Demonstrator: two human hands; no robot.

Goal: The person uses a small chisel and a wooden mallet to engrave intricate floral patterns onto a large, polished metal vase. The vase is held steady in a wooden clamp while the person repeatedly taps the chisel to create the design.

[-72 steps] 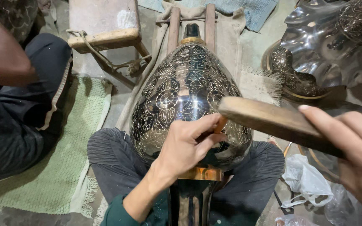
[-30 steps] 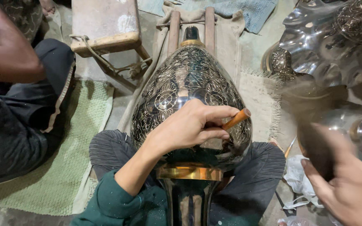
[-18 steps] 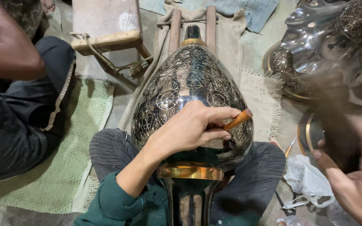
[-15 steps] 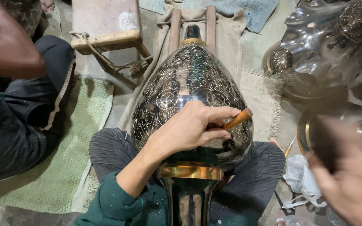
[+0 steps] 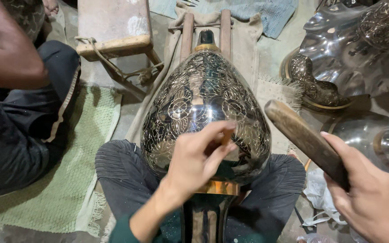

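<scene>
**Ana:** One view only, from the head camera looking down. A large teardrop-shaped metal vessel, dark and polished with fine engraved flower patterns (image 5: 205, 117), lies across the seated person's lap at the centre, narrow brass-ringed neck toward twelve o'clock, resting on a two-railed wooden stand (image 5: 205, 31).

**Ben:** And the hands?

**Ana:** They are well apart. The left hand (image 5: 196, 159) rests on the vessel's lower belly, fingers pinched around a small tool whose tip is mostly hidden; I cannot tell its kind. The right hand (image 5: 374, 198), at four o'clock, is wrapped around a thick brown wooden mallet (image 5: 305, 137) whose rounded end is raised toward the vessel, clear of it.

**Ben:** How should the stroke be done well?

**Ana:** My judgement: keep the left hand braced on the metal so the tool stays on its line, and strike lightly and squarely; a glancing blow could scar the pattern.

**Ben:** Anything around?

**Ana:** At nine o'clock another person's arm and dark trouser leg (image 5: 19, 126) over a green woven mat (image 5: 68, 180); at two o'clock, ruffled shiny metalware (image 5: 338, 49).
</scene>
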